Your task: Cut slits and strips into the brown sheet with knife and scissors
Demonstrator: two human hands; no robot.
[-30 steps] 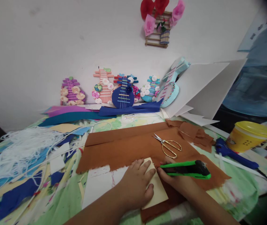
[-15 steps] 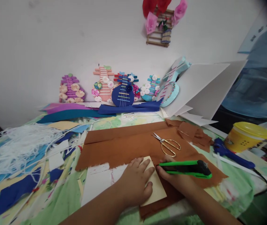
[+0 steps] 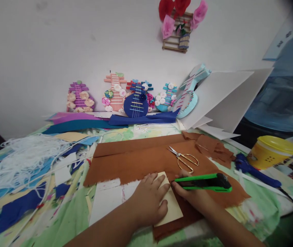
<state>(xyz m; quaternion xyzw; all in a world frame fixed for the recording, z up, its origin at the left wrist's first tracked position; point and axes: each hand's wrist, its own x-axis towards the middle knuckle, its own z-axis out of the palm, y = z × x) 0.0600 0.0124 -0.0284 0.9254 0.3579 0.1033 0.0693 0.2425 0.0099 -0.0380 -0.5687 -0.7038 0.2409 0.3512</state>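
Head cam, near edge: left hand [image 3: 149,202] lies flat, fingers spread, pressing a cream card [image 3: 171,206] onto brown felt [image 3: 141,161]. Right hand [image 3: 192,197] just beside it, clenched round a green utility knife [image 3: 203,183], tip w/ blade end at the card's right edge. Behind, gold scissors [image 3: 185,159] rest on the felt. Further right, yellow tub [image 3: 273,151]; paper guitars [image 3: 136,101] lean vs. the wall.

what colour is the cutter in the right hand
Green and black utility cutter, held in the right hand; head view.
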